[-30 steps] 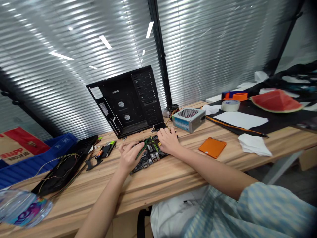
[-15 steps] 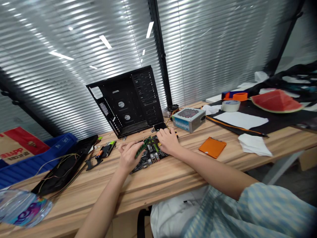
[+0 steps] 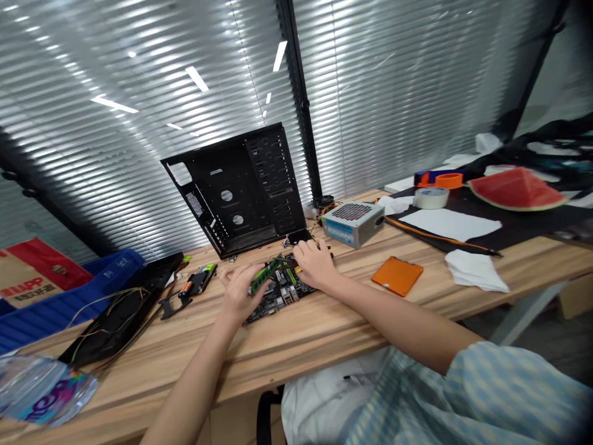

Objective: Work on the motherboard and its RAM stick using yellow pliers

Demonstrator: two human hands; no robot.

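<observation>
A dark motherboard (image 3: 283, 295) with green slots lies flat on the wooden table. Slanting over its left and back part is a green RAM stick (image 3: 265, 275). My left hand (image 3: 241, 290) is closed around the near left end of that stick, thumb in front and fingers behind. Over the motherboard's right side, my right hand (image 3: 315, 264) has its fingers bent down close to the stick's far end. What those right fingertips hold, if anything, is hidden behind the hand.
Behind the board stands an open black computer case (image 3: 241, 191). A power supply (image 3: 354, 222) and an orange drive-like plate (image 3: 397, 275) sit to the right. Leftward are a blue bin (image 3: 106, 278), a black panel with wires (image 3: 111, 321) and a plastic bottle (image 3: 46, 389).
The RAM stick has turned slightly in my left hand, and more of its face shows. My left fingers have shifted a little; my right hand looks almost unmoved.
</observation>
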